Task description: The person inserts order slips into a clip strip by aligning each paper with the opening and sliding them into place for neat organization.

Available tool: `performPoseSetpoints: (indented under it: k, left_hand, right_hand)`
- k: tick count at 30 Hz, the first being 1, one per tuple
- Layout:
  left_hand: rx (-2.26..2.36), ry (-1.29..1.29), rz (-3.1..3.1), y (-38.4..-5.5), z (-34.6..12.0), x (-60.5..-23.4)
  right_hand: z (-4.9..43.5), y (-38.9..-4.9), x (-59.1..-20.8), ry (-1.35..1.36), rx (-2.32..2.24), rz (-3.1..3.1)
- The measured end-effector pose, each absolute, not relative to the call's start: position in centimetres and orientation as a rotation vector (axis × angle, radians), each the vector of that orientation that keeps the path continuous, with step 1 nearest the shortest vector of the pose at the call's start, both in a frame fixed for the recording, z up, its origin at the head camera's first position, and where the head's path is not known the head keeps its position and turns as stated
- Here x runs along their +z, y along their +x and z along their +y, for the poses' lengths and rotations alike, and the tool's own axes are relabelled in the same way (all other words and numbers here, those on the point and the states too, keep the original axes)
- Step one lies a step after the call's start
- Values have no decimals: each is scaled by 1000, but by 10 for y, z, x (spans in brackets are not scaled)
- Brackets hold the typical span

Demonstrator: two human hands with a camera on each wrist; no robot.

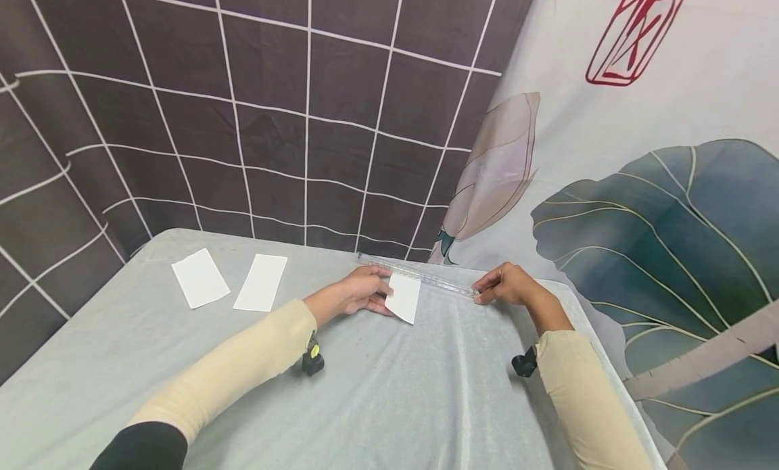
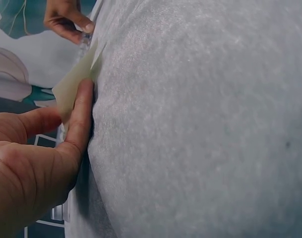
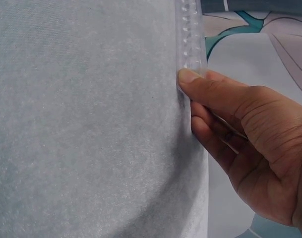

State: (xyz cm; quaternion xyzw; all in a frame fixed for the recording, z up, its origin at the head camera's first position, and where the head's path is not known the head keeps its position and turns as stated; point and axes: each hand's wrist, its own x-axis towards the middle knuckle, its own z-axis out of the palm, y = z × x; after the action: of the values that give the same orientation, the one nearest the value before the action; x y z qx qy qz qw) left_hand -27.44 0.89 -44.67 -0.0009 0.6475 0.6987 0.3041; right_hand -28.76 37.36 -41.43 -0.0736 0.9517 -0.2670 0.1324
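Note:
A small white piece of paper (image 1: 404, 297) is pinched at its left edge between the thumb and fingers of my left hand (image 1: 364, 291). In the left wrist view the paper (image 2: 74, 87) stands tilted up from the cloth, one finger lying along it. My right hand (image 1: 510, 284) pinches the right end of a long clear plastic strip (image 1: 447, 283) between thumb and fingers. Small regular bumps run along the strip (image 3: 189, 34) in the right wrist view; its exact kind is unclear. It lies along the table's far edge, behind the paper, partly hidden by the left hand.
Two white paper pieces (image 1: 201, 278) lie flat on the left part of the table, the second piece (image 1: 260, 283) nearer the left hand. A grey cloth (image 1: 377, 402) with slight folds covers the table. Dark grid-patterned fabric (image 1: 268, 138) and a flower-printed curtain (image 1: 566, 118) hang behind.

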Motion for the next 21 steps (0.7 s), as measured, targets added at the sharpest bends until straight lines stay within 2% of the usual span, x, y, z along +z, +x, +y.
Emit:
performPoseSetpoints:
  k: [21]
  left_hand:
    - [1825, 23, 1704, -268, 19, -442]
  right_hand:
    - [372, -285, -413, -224, -767, 2766]
